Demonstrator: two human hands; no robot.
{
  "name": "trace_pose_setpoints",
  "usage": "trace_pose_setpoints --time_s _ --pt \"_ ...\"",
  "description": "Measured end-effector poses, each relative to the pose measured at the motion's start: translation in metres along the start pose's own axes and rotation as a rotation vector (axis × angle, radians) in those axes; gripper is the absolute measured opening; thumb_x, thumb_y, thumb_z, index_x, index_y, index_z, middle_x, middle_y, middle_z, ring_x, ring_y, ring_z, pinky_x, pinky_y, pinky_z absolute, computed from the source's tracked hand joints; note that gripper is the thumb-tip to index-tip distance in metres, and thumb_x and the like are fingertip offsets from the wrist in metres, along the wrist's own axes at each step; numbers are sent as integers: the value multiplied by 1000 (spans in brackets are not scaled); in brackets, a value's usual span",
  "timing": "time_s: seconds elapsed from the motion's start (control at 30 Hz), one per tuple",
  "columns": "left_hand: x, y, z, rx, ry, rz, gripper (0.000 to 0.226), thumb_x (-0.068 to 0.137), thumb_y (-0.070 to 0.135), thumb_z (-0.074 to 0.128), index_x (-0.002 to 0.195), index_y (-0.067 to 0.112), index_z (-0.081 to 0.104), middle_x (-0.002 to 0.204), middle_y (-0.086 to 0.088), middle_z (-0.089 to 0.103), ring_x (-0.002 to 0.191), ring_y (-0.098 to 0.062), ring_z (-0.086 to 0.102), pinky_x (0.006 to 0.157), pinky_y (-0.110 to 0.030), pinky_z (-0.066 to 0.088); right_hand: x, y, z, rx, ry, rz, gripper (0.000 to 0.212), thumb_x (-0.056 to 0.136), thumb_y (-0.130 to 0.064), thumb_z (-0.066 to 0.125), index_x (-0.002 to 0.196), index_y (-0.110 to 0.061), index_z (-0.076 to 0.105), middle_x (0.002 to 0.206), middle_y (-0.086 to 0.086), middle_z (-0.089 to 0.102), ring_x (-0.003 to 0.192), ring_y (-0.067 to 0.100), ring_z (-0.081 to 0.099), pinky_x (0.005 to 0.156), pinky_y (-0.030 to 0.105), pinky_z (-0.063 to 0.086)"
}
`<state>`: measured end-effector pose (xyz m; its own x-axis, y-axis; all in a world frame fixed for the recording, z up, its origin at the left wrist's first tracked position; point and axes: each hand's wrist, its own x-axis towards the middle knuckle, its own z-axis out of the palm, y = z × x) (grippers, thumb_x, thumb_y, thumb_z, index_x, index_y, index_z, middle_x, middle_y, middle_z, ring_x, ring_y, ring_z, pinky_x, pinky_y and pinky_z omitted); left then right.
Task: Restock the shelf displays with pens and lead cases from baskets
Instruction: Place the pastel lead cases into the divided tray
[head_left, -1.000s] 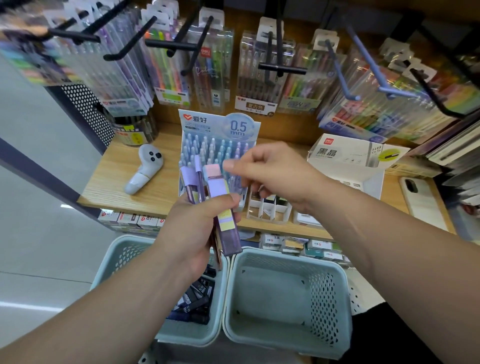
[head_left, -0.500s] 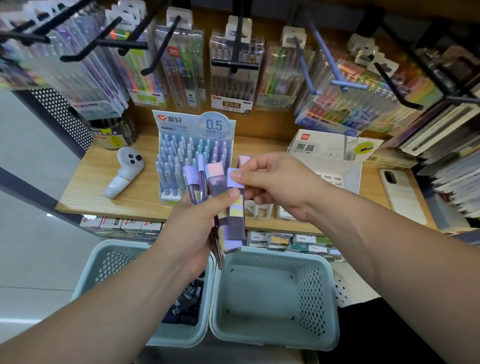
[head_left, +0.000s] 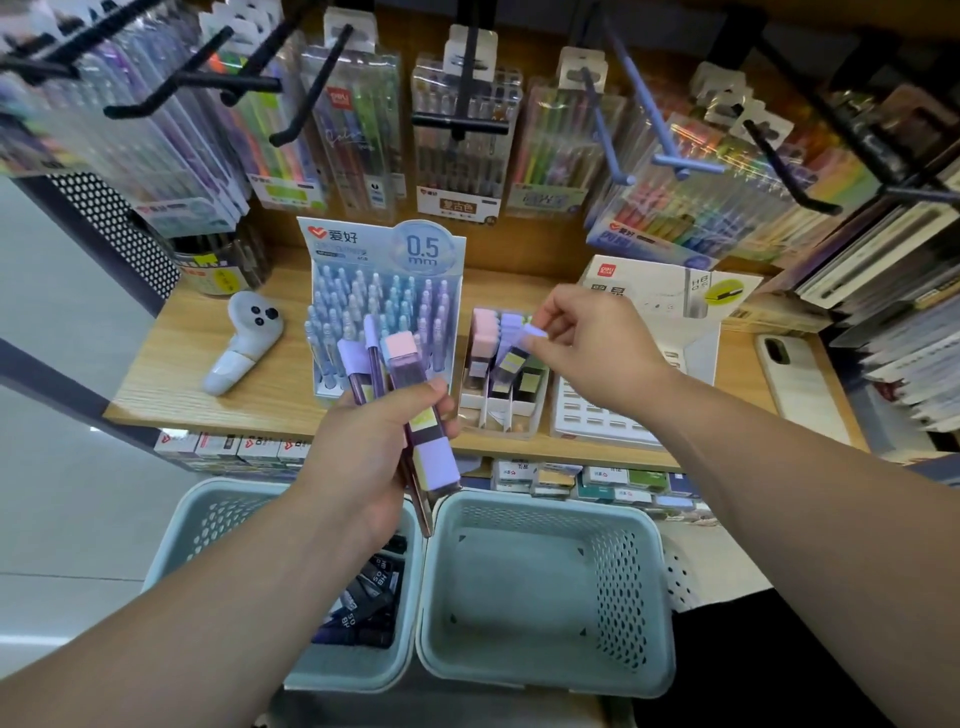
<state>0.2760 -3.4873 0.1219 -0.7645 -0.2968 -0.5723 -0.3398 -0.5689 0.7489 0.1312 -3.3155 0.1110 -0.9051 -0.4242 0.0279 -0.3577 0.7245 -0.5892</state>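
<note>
Grips a bundle of lead cases (head_left: 415, 410) in the left hand (head_left: 374, 457), fingers (head_left: 431, 392) curled round their middles, just before the front edge of the shelf (head_left: 171, 374). Holds them close to upright, long axes running from the baskets up toward the shelf, pink and lilac caps uppermost. Pinches a single lead case (head_left: 511, 358) by its lilac cap in the right hand (head_left: 587, 343), over the white divided tray (head_left: 498, 415) at the shelf's front edge. Tilts it, cap up and right, dark lower end down-left among the tray's slots (middle or right one, hard to tell). Stands beside the 0.5 mm pen display (head_left: 384, 249), tray just to its right. Below the shelf edge, left basket (head_left: 171, 535) with dark lead cases (head_left: 363, 597), right basket (head_left: 545, 680) touching it.
</note>
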Motion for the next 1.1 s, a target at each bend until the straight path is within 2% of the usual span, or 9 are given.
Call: trace_pose_setpoints --time_s 0.13,0.23,0.33,0.5,0.83,0.93,1.03,1.1 --pt "1 1 -4 13 9 1 18 87 12 72 105 8 70 81 -8 72 63 -19 68 57 -30 53 -2 3 11 -112 -13 -90 9 87 -25 74 89 -23 65 78 -6 65 74 16 61 71 39 54" --pt "2 2 -6 10 19 3 16 87 12 73 103 10 70 83 -8 73 65 -19 69 63 -35 52 -2 3 18 -222 -29 -108 10 89 -27 71 96 -20 67 84 -1 68 79 22 62 72 38 53" --pt "1 4 -8 1 14 9 14 87 12 73 100 11 70 83 -9 73 66 -19 69 61 -34 53 -1 4 24 -285 -10 -148 12 89 -26 72 98 -18 70 93 2 68 84 23 62 74 38 52" --pt "-1 5 -10 1 -9 10 15 87 12 72 102 11 70 83 -9 71 64 -18 68 57 -31 52 4 4 29 -341 27 -179 13 88 -26 73 97 -17 73 94 3 68 84 24 63 73 39 53" --pt "0 4 -10 13 -12 9 10 88 12 71 98 13 70 83 -8 71 65 -19 68 58 -30 52 4 4 36 -529 -65 -188 14 92 -32 65 96 -19 68 103 3 61 87 27 61 71 36 52" --pt "-1 4 -10 17 -15 3 5 88 11 71 93 14 70 82 -8 71 65 -19 67 58 -30 51 7 4 33 -487 -37 -162 17 90 -36 66 98 -21 70 101 0 61 86 24 61 69 33 49" --pt "-1 3 -8 24 -17 -4 4 87 10 72 91 13 71 81 -9 71 63 -19 67 61 -31 50 6 -8 29 -271 31 -176 29 87 -48 61 88 -21 70 87 -4 62 78 18 60 66 34 50" --pt "-1 2 -7 33 -26 -9 4 86 10 73 89 13 72 81 -9 72 63 -20 67 58 -30 50 4 -20 25 -101 27 -184 26 90 -46 65 81 -22 70 78 -7 63 75 12 59 66 35 51"
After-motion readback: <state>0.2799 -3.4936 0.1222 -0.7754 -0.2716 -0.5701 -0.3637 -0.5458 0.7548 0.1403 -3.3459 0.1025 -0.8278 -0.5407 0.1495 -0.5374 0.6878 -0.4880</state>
